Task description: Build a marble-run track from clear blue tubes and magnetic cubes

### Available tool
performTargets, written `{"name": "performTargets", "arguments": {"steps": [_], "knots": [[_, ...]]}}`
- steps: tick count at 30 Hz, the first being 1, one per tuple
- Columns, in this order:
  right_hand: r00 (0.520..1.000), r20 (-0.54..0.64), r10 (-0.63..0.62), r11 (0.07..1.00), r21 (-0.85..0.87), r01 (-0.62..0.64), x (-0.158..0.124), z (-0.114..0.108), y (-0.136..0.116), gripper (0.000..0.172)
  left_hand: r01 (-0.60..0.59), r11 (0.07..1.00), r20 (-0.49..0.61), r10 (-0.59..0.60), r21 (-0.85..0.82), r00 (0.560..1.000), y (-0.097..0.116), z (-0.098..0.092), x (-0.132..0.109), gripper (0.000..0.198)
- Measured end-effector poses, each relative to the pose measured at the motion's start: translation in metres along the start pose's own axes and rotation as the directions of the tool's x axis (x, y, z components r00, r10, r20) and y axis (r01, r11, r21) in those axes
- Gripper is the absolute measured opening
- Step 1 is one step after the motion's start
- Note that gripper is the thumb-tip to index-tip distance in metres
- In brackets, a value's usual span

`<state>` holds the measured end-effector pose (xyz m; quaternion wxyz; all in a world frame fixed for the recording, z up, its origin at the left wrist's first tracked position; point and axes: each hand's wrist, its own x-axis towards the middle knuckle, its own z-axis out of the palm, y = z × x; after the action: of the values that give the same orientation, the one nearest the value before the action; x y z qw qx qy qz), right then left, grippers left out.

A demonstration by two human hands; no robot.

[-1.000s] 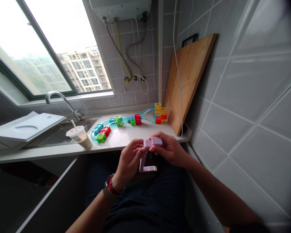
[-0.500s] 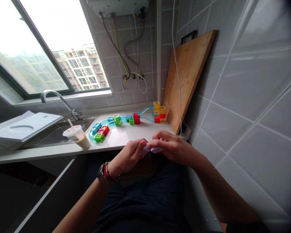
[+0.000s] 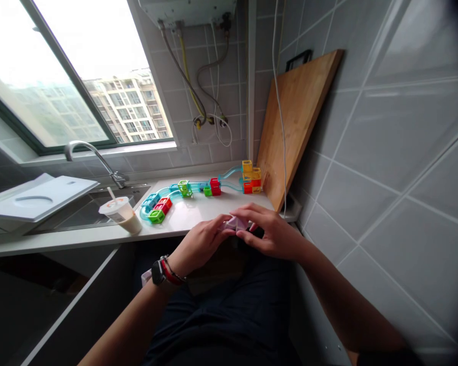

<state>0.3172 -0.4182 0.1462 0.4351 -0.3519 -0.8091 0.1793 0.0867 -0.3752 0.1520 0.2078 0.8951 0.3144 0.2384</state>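
My left hand (image 3: 204,243) and my right hand (image 3: 265,231) meet at the front edge of the white counter (image 3: 198,216), both closed around pale purple square tiles (image 3: 236,222) folded together between the fingers. Most of the tiles are hidden by my fingers. Farther back on the counter lies a blue track with colourful cube blocks (image 3: 198,190) in green, red and yellow, running from the sink side to the wooden board.
A wooden cutting board (image 3: 293,127) leans on the tiled wall at the right. A lidded drink cup with a straw (image 3: 120,213) stands by the sink (image 3: 80,211), with a faucet (image 3: 95,160) and a white flat lid (image 3: 34,195) at the left.
The purple tiles hung unfolded in a chain a second ago; now they are folded up compactly between both hands, which have moved closer to the counter edge.
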Motion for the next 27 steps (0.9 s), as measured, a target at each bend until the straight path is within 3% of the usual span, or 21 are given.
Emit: {"name": "performTargets", "arguments": {"steps": [3, 6, 10, 13, 15, 22, 25, 27], "knots": [[0.996, -0.042, 0.074, 0.994, 0.082, -0.071, 0.001, 0.006, 0.000, 0.034, 0.013, 0.998, -0.021, -0.012, 0.057, 1.000, -0.003, 0.004, -0.004, 0.033], [0.960, -0.070, 0.272, 0.929, 0.280, -0.243, 0.004, 0.017, 0.007, 0.041, 0.025, 0.993, -0.079, -0.016, 0.115, 0.997, -0.008, 0.006, -0.007, 0.035], [0.892, 0.088, 0.443, 0.721, 0.556, -0.413, 0.007, 0.029, 0.016, 0.045, 0.026, 0.982, -0.143, 0.001, 0.185, 0.990, -0.013, 0.007, -0.008, 0.039], [0.858, 0.215, 0.467, 0.607, 0.627, -0.488, 0.008, 0.037, 0.018, 0.053, 0.022, 0.978, -0.120, 0.003, 0.209, 0.993, -0.011, 0.006, -0.008, 0.045], [0.851, 0.269, 0.450, 0.577, 0.639, -0.508, 0.008, 0.040, 0.017, 0.055, 0.029, 0.978, -0.099, -0.008, 0.208, 0.995, -0.009, 0.005, -0.009, 0.044], [0.903, 0.221, 0.368, 0.822, 0.377, -0.427, 0.003, 0.032, 0.010, 0.043, 0.005, 0.980, -0.035, 0.002, 0.197, 0.999, -0.001, -0.003, -0.012, 0.033], [0.938, 0.095, 0.333, 0.940, 0.041, -0.338, 0.002, 0.032, 0.012, 0.025, 0.018, 0.982, -0.016, -0.015, 0.186, 1.000, -0.001, -0.005, -0.011, 0.028], [0.964, 0.018, 0.264, 0.945, -0.206, -0.255, 0.002, 0.034, 0.016, 0.015, 0.046, 0.982, -0.011, -0.044, 0.181, 0.999, -0.003, -0.005, -0.011, 0.025]]}}
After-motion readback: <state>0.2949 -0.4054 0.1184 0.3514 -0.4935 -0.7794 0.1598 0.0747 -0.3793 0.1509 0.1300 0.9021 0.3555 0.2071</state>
